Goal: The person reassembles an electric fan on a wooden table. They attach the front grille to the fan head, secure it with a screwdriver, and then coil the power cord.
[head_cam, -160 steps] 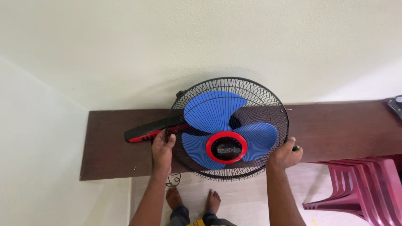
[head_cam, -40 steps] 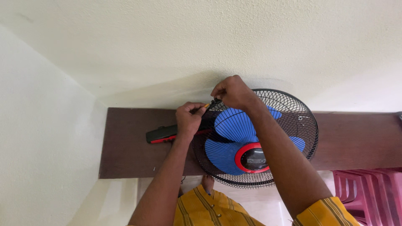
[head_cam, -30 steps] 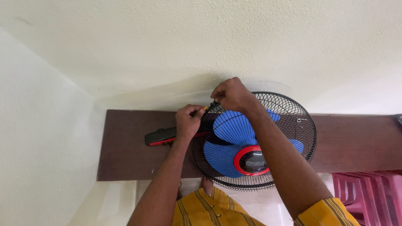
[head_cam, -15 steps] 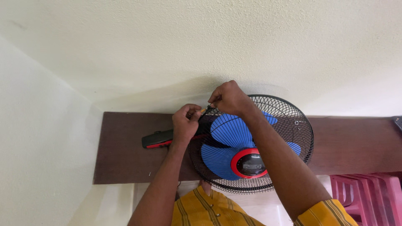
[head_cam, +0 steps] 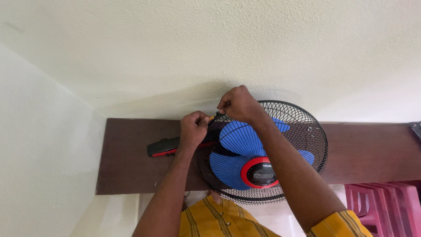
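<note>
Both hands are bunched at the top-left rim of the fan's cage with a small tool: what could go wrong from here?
The fan overhangs the brown shelf edge, so pushing on it might tip it off. The small orange-tipped tool in the left hand could slip off the grille rim toward the right hand. Any small fastener there could drop, though none is visible.

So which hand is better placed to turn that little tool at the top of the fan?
Probably the left hand: it already grips the small orange-tipped tool, aimed at the fan rim. The right hand pinches the rim beside it, likely steadying it.
</note>
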